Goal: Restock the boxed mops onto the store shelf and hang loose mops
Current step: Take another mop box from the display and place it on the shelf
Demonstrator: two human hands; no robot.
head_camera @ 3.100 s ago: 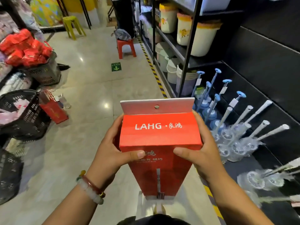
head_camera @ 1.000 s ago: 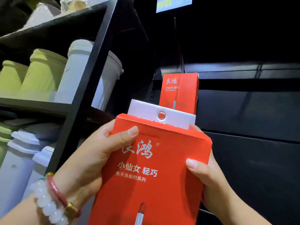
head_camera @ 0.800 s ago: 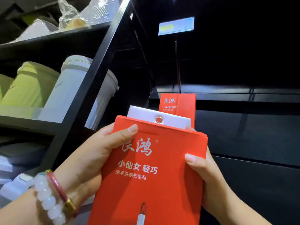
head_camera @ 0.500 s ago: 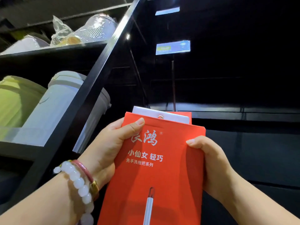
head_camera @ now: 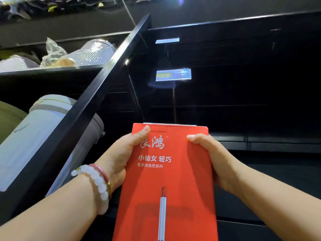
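Hands grip one red mop box (head_camera: pixel 166 180) from both sides: left hand (head_camera: pixel 125 153) with thumb across its printed face, right hand (head_camera: pixel 213 157) curled round the opposite edge. Upright, the box is raised before a dark shelf (head_camera: pixel 260 141), below a price tag (head_camera: pixel 173 74); a thin rod (head_camera: pixel 174 105), perhaps a hanging hook, runs between them. Grey bucket (head_camera: pixel 40 136) stands left.

head cam only, tilted up at dark shelf unit (head_camera: pixel 243 101), close in (no second view)

Box (head_camera: pixel 166 180) between hands, below tag (head_camera: pixel 173 74)
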